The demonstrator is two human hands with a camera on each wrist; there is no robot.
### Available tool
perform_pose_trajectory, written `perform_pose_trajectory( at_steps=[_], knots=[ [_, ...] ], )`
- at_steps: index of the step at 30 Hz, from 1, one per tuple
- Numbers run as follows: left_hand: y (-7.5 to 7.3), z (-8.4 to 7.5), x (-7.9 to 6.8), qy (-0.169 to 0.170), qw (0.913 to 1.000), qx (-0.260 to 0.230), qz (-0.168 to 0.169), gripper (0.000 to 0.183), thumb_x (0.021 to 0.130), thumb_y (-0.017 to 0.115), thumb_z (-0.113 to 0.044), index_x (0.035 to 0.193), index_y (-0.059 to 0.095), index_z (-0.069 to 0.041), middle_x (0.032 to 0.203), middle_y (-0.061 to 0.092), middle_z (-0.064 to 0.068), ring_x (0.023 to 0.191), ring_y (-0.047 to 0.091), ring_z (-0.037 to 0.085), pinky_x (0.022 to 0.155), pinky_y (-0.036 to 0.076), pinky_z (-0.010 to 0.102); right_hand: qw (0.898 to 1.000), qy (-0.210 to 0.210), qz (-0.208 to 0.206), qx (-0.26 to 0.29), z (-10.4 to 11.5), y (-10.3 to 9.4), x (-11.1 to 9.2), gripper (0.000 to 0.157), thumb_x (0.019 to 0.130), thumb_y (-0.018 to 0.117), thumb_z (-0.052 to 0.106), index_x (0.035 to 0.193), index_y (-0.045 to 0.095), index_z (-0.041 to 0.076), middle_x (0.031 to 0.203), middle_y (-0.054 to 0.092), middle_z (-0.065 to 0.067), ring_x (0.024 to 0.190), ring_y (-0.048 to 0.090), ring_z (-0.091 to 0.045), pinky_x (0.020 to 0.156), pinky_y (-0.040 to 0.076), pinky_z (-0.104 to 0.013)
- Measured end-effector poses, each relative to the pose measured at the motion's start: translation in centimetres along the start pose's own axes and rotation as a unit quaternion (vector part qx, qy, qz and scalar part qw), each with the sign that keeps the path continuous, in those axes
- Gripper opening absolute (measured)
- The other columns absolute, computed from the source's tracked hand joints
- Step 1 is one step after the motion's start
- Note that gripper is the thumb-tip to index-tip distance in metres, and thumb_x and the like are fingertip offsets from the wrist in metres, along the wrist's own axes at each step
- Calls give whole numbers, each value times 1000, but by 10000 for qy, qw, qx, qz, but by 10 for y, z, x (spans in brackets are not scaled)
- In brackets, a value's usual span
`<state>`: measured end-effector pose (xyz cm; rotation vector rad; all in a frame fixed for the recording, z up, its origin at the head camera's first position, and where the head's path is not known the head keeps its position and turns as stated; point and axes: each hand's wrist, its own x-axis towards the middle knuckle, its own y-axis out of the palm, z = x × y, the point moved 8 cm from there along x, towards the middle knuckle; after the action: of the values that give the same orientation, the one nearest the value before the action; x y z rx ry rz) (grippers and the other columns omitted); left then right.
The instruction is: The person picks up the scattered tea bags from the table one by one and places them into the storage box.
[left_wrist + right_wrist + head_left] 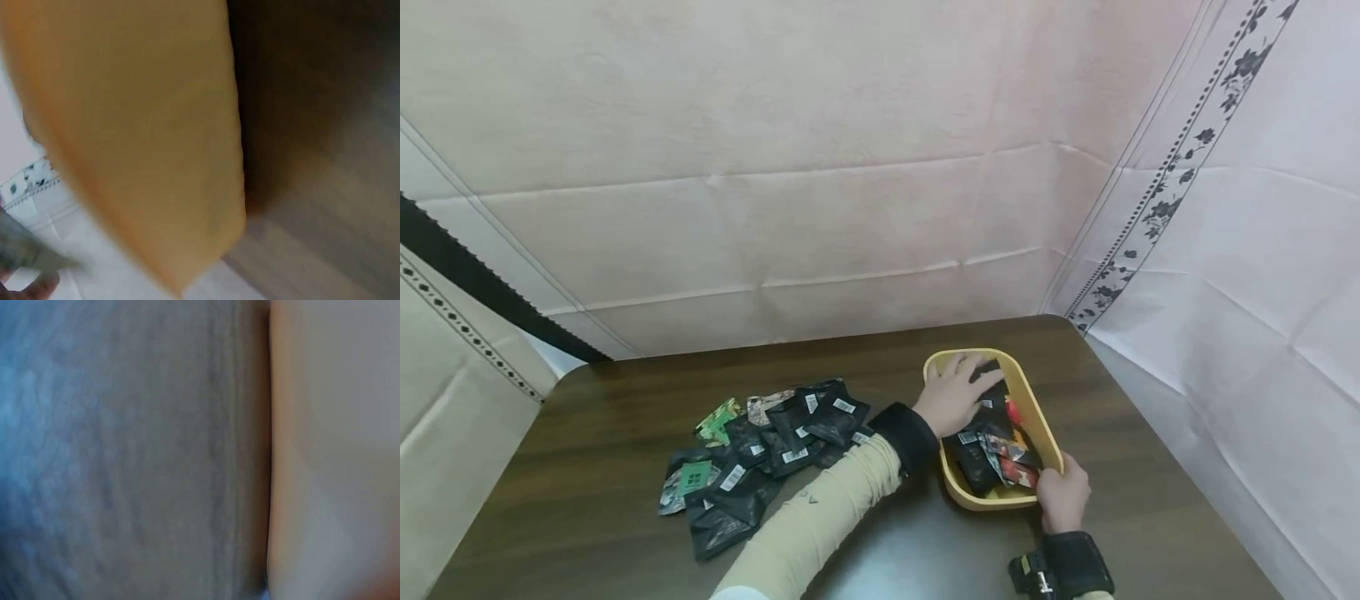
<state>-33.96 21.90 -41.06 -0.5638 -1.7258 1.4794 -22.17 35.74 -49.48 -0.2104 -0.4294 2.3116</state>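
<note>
A yellow plastic basket (1030,392) stands toward the right of the table, holding several black packets (973,467) and some red-and-silver packets (1017,473). My left hand (953,396) reaches over its far left rim, fingers spread and fairly straight above a black packet. In the left wrist view the basket's outer wall (144,144) fills much of the picture; a blurred greyish packet (25,247) shows beside a fingertip (40,287). At the near right corner, my right hand (1063,493) grips the basket's rim. The right wrist view shows the basket wall (337,450) close up, without fingers.
Left of the basket lies a loose pile of black packets (730,492) with white labels, plus a green packet (718,421) and a silvery one (767,407). My left forearm (827,508) crosses beside the pile. White patterned cloth (850,208) hangs behind the brown table (587,467).
</note>
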Motion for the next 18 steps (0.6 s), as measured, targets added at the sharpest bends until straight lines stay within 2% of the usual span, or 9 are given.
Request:
perform_pose_trajectory(
  at_steps=[3, 6, 13, 18],
  knots=[
    [9, -5, -1, 122, 9997, -84, 199, 74, 82, 48, -63, 144, 21, -34, 146, 25, 4, 133, 22, 30, 94, 28, 60, 10000, -49, -53, -27, 0, 2, -2, 48, 76, 29, -7, 120, 48, -15, 115, 48, -36, 105, 44, -44, 90, 35, -54],
    [13, -5, -4, 72, 9986, -246, 468, 91, 72, 46, -76, 145, 12, -35, 148, 21, 4, 134, 17, 31, 97, 23, 61, 10000, -51, -31, -9, 0, 3, -1, 49, 75, 29, -8, 120, 47, -15, 116, 47, -36, 106, 44, -44, 90, 35, -54],
    [9, -1, -9, 39, 9987, -243, 444, 95, 69, 47, -77, 146, 15, -32, 146, 23, 5, 134, 19, 29, 98, 24, 58, 9999, -50, -99, 8, -1, 0, 0, 50, 73, 30, -8, 119, 49, -14, 115, 48, -36, 104, 44, -42, 89, 34, -53],
    [11, 8, -15, -49, 9982, -402, 451, 93, 71, 45, -77, 146, 14, -32, 146, 23, 4, 134, 19, 29, 97, 21, 62, 10000, 34, -7, 69, -2, 1, 0, 51, 74, 29, -8, 121, 46, -16, 117, 46, -36, 105, 42, -43, 91, 33, -54]
  ],
)
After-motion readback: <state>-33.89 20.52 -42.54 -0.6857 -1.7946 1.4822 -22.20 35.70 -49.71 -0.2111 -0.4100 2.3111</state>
